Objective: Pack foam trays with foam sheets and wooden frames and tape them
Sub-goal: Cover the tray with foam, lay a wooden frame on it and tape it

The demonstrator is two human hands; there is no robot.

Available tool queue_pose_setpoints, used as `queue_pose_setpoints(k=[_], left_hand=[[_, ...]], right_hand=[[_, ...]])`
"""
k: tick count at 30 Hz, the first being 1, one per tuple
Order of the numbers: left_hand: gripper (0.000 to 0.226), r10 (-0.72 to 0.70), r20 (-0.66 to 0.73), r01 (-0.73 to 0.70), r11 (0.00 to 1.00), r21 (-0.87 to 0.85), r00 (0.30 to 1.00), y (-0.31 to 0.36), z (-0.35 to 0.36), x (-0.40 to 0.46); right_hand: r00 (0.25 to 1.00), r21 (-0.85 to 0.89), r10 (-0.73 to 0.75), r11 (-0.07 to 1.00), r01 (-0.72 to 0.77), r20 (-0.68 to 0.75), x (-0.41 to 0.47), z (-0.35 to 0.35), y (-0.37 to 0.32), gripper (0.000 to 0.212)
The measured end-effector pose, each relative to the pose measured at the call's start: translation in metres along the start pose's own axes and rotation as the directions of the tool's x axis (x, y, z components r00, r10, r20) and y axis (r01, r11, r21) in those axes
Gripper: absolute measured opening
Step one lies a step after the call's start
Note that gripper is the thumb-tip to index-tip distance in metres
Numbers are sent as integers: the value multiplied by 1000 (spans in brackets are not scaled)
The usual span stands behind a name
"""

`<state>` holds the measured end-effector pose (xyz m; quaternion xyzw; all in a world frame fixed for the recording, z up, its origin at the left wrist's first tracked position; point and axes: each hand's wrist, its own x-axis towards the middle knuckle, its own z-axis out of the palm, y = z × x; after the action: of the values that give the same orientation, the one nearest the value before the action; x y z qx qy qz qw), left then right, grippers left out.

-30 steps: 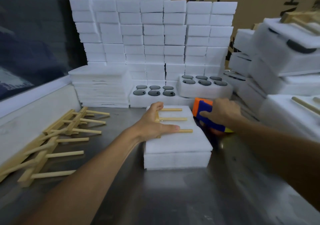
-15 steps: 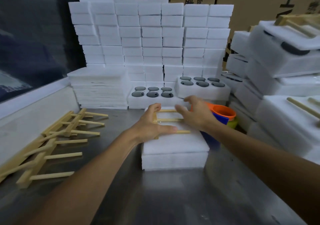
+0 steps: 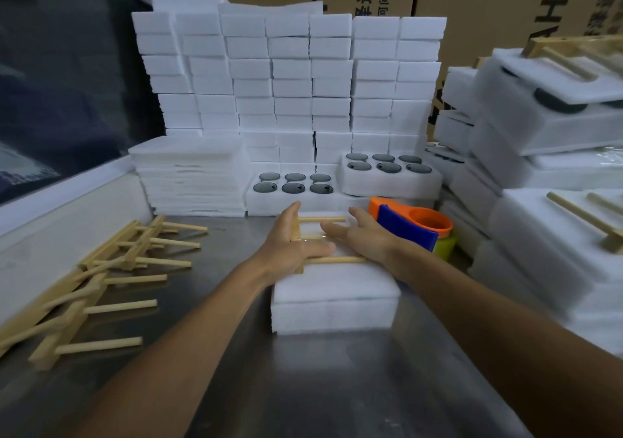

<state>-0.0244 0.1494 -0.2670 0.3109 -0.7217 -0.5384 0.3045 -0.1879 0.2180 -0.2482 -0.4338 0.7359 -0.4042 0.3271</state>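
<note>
Since a second ago the right hand point(image 3: 362, 240) has left the tape dispenser point(image 3: 409, 226), now at its 3 o'clock, and lies flat-fingered beside the flat left hand point(image 3: 290, 247), both pinning the wooden frame point(image 3: 332, 260) on the foam tray point(image 3: 333, 299), likely for taping.

Left hand point(image 3: 292, 242) flat on a wooden frame point(image 3: 323, 258) atop a foam tray point(image 3: 333, 299); right hand point(image 3: 365, 238) open across its rods. Tape dispenser point(image 3: 409, 225) just right of tray. Loose frames point(image 3: 101, 279) lying left on metal table point(image 3: 303, 387). Foam blocks point(image 3: 290, 76) stacked behind.
</note>
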Motion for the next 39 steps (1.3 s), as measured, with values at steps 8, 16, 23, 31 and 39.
queue_pose_setpoints(k=[8, 16, 23, 31, 39], left_hand=[[95, -105, -107, 59, 929, -367, 989, -6, 1, 3], [50, -174, 22, 149, 764, -627, 985, -17, 1, -6], [51, -117, 45, 117, 734, -669, 992, -19, 1, -10], [54, -123, 42, 119, 729, -675, 992, -21, -1, -9], [47, -147, -18, 96, 726, -681, 989, -19, 2, -13]], right_hand=[[998, 196, 43, 980, -34, -43, 0, -4, 5, 88], [1000, 351, 3, 936, -2, -1, -3, -3, 20, 50], [1000, 522, 17, 853, -15, 1, -7, -3, 28, 65], [999, 635, 14, 772, -29, 29, -15, 0, 26, 70], [999, 651, 47, 758, -35, -1, -15, 2, 31, 77]])
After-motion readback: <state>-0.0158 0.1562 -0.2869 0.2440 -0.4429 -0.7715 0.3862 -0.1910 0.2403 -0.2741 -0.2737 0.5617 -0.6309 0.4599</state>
